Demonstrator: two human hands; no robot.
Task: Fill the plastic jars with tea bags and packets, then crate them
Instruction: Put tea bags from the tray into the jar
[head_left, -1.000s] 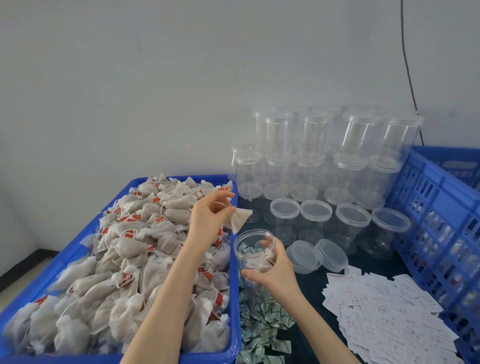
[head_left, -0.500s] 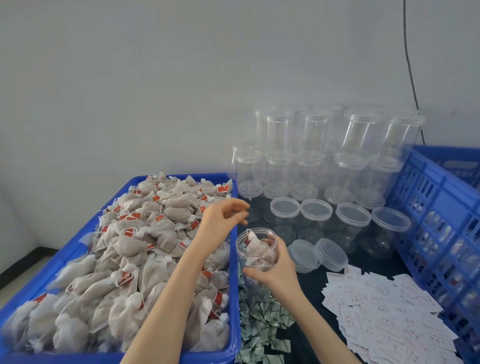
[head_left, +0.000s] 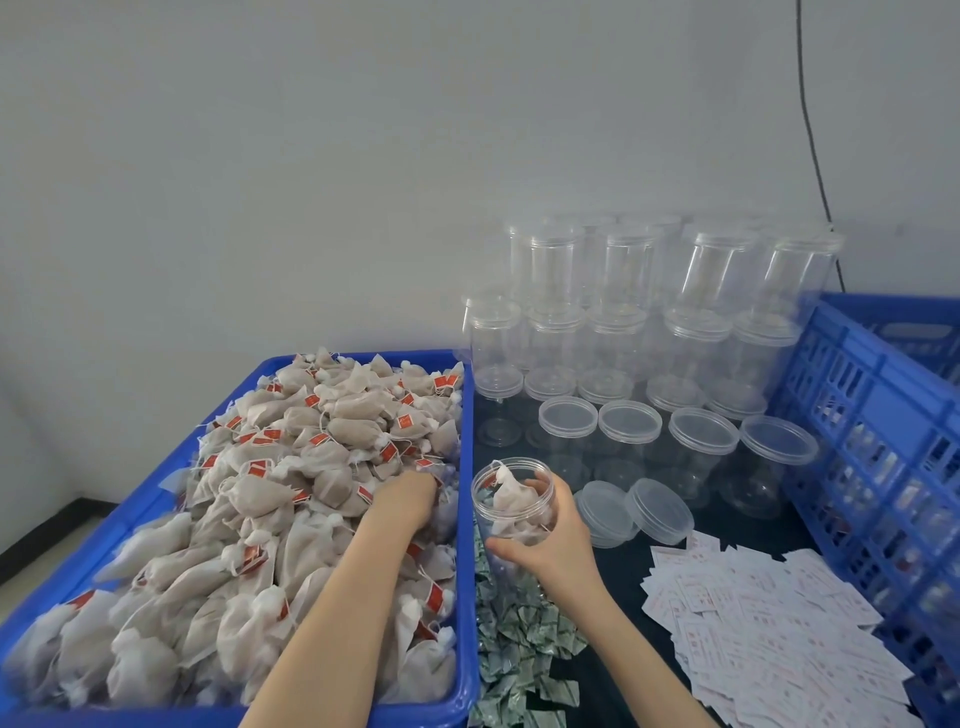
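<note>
- A blue tub (head_left: 130, 525) at the left is heaped with pale mesh tea bags (head_left: 291, 467), many carrying red tags.
- The person's left hand (head_left: 408, 496) reaches down into the heap near the tub's right wall; its fingers are buried among the bags, so whether they grasp anything cannot be told.
- Just right of the tub, small green-and-white packets (head_left: 519, 654) lie strewn on the dark surface (head_left: 727, 525).
- Above those packets the right hand (head_left: 556, 545) holds an open clear plastic jar (head_left: 511, 499), its fingers (head_left: 540, 486) wrapped around the wall; one tea bag and a few green packets sit inside.
- Two loose clear lids (head_left: 636, 512) rest on the surface just right of the held jar.
- Behind, empty lidded jars (head_left: 649, 322) stand in stacked rows against the grey wall (head_left: 363, 156).
- White packets with red print (head_left: 769, 629) are spread across the surface at the near right.
- A blue slatted crate (head_left: 878, 431) closes the right edge; a dark cable (head_left: 810, 130) hangs down the wall above it.
</note>
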